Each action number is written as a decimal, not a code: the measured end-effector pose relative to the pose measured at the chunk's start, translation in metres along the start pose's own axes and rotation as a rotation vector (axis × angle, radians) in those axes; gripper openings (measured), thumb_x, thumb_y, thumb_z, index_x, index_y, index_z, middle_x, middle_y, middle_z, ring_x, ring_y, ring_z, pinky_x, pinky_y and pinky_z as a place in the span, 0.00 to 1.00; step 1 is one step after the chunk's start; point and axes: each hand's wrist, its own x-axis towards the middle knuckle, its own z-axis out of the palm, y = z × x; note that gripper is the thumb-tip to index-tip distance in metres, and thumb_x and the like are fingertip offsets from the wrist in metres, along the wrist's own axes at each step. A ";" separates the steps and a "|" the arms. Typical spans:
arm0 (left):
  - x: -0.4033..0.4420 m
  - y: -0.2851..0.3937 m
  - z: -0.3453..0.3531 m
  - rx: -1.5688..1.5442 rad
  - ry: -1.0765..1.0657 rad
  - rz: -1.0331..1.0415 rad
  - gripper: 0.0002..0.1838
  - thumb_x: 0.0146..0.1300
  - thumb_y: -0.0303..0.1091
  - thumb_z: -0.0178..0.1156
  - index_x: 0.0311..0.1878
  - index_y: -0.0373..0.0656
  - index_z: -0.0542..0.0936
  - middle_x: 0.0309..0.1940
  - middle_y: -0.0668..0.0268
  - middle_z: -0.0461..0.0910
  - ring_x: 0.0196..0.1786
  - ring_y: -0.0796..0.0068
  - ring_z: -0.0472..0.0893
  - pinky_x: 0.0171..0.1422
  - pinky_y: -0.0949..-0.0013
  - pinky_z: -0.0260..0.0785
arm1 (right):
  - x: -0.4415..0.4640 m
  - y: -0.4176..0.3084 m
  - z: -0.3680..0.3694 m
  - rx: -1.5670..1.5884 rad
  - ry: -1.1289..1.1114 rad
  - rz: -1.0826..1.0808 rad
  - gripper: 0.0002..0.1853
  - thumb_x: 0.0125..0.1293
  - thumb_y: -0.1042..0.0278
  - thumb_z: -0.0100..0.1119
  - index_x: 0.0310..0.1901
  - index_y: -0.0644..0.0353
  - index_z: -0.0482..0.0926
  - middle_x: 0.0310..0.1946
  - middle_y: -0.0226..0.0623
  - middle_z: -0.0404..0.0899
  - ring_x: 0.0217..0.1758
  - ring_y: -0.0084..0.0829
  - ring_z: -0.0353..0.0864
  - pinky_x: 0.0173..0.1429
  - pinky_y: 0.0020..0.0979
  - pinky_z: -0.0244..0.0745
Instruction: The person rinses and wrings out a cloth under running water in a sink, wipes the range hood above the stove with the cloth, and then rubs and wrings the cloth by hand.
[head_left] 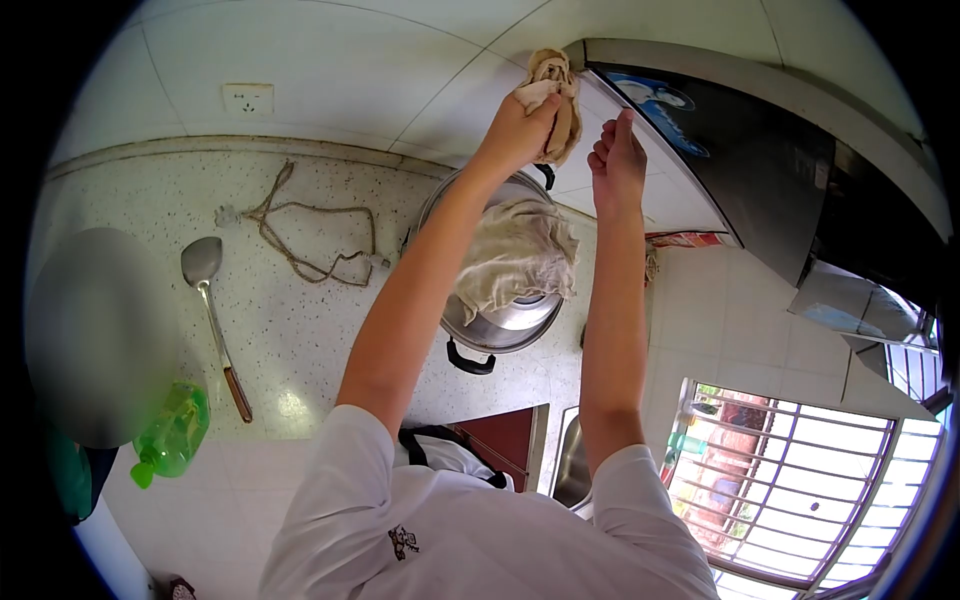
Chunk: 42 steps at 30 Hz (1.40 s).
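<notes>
My left hand (520, 130) is closed around a bunched beige cloth (563, 110), held up by the tiled wall near the lower corner of the range hood (750, 160). Beside the hood's edge, my right hand (619, 160) is raised with curled fingers and the thumb pointing up; nothing shows in it. Between my forearms, below the hands, sits a metal pot (540, 337) with black handles. A second beige cloth (520, 250) lies draped over its lid. My left forearm covers part of the pot.
On the speckled counter (290, 370) lie a metal spatula (212, 310) and a braided cord (372, 228). A person with a blurred head (100, 330) stands at left by a green bottle (178, 428). At right are a sink (573, 465) and a barred window (800, 480).
</notes>
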 end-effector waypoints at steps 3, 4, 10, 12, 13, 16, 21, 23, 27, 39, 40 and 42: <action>-0.002 -0.002 -0.001 -0.025 -0.001 0.007 0.14 0.65 0.39 0.52 0.41 0.34 0.75 0.33 0.65 0.79 0.36 0.76 0.75 0.43 0.72 0.68 | 0.001 0.000 -0.001 0.005 -0.004 0.004 0.20 0.65 0.49 0.53 0.27 0.58 0.69 0.16 0.20 0.55 0.16 0.14 0.49 0.19 0.19 0.46; -0.003 -0.002 -0.001 -0.025 -0.001 0.007 0.14 0.65 0.39 0.52 0.41 0.34 0.75 0.33 0.65 0.79 0.36 0.76 0.75 0.43 0.72 0.68 | 0.001 0.001 -0.002 0.004 -0.004 0.004 0.20 0.64 0.48 0.53 0.27 0.58 0.69 0.16 0.20 0.55 0.16 0.14 0.49 0.19 0.19 0.46; -0.031 0.018 0.003 -0.102 0.050 -0.080 0.13 0.65 0.37 0.52 0.40 0.36 0.76 0.32 0.66 0.78 0.35 0.79 0.74 0.41 0.74 0.68 | -0.002 -0.002 -0.001 0.024 0.002 0.043 0.19 0.64 0.48 0.53 0.27 0.57 0.69 0.15 0.20 0.54 0.16 0.15 0.49 0.19 0.19 0.46; -0.049 0.040 0.004 -0.192 0.121 -0.180 0.11 0.65 0.37 0.53 0.40 0.38 0.76 0.32 0.67 0.78 0.35 0.81 0.74 0.41 0.75 0.67 | -0.001 -0.003 -0.001 0.032 0.019 0.061 0.20 0.64 0.47 0.54 0.27 0.57 0.69 0.15 0.20 0.54 0.16 0.15 0.48 0.19 0.19 0.45; -0.056 0.040 0.005 -0.259 0.161 -0.128 0.11 0.65 0.38 0.53 0.40 0.39 0.76 0.31 0.68 0.77 0.35 0.81 0.74 0.38 0.76 0.67 | 0.001 -0.002 0.000 0.025 0.032 0.083 0.21 0.63 0.46 0.54 0.27 0.58 0.69 0.15 0.19 0.54 0.15 0.15 0.47 0.19 0.19 0.45; -0.081 0.037 -0.006 -0.300 0.070 -0.133 0.16 0.62 0.42 0.57 0.46 0.40 0.75 0.35 0.66 0.79 0.37 0.76 0.79 0.38 0.76 0.71 | 0.005 0.000 -0.002 0.114 -0.003 0.161 0.20 0.63 0.46 0.55 0.29 0.57 0.68 0.15 0.19 0.53 0.15 0.15 0.47 0.19 0.19 0.46; -0.148 0.057 -0.016 -0.567 0.247 -0.304 0.16 0.63 0.39 0.56 0.50 0.41 0.72 0.39 0.63 0.77 0.42 0.74 0.78 0.44 0.73 0.73 | -0.009 0.008 -0.011 0.251 -0.019 0.071 0.17 0.64 0.49 0.54 0.32 0.56 0.68 0.16 0.21 0.55 0.16 0.15 0.50 0.20 0.20 0.47; -0.170 0.058 -0.019 -0.528 0.284 -0.220 0.23 0.61 0.44 0.59 0.54 0.41 0.69 0.44 0.64 0.74 0.47 0.75 0.75 0.50 0.74 0.70 | -0.019 0.015 -0.009 0.269 0.003 0.091 0.17 0.64 0.50 0.54 0.32 0.56 0.68 0.16 0.20 0.55 0.16 0.15 0.51 0.20 0.19 0.48; -0.202 0.089 -0.021 -0.368 0.242 -0.326 0.23 0.62 0.40 0.58 0.56 0.40 0.68 0.49 0.63 0.72 0.50 0.73 0.74 0.51 0.73 0.70 | -0.089 0.018 -0.004 0.122 -0.106 -0.024 0.17 0.66 0.50 0.50 0.37 0.59 0.72 0.20 0.23 0.64 0.21 0.16 0.61 0.24 0.20 0.58; -0.260 0.134 0.040 -0.170 -0.195 -0.191 0.22 0.67 0.29 0.48 0.62 0.32 0.60 0.59 0.54 0.68 0.58 0.69 0.70 0.62 0.68 0.62 | -0.314 0.052 -0.038 0.386 -0.132 0.202 0.27 0.68 0.45 0.42 0.59 0.58 0.62 0.48 0.39 0.72 0.51 0.31 0.74 0.49 0.34 0.75; -0.267 0.128 0.044 -0.159 -0.195 -0.213 0.21 0.68 0.30 0.47 0.61 0.32 0.61 0.58 0.54 0.69 0.58 0.69 0.70 0.61 0.68 0.63 | -0.317 0.050 -0.049 0.409 -0.213 0.192 0.28 0.68 0.44 0.40 0.59 0.58 0.63 0.50 0.40 0.72 0.52 0.32 0.73 0.49 0.34 0.75; -0.277 0.114 0.053 -0.069 -0.228 -0.183 0.20 0.67 0.30 0.49 0.59 0.31 0.64 0.57 0.56 0.70 0.57 0.70 0.71 0.60 0.69 0.64 | -0.316 0.063 -0.071 0.397 -0.289 0.167 0.31 0.68 0.40 0.34 0.62 0.57 0.62 0.56 0.39 0.69 0.55 0.32 0.71 0.54 0.34 0.72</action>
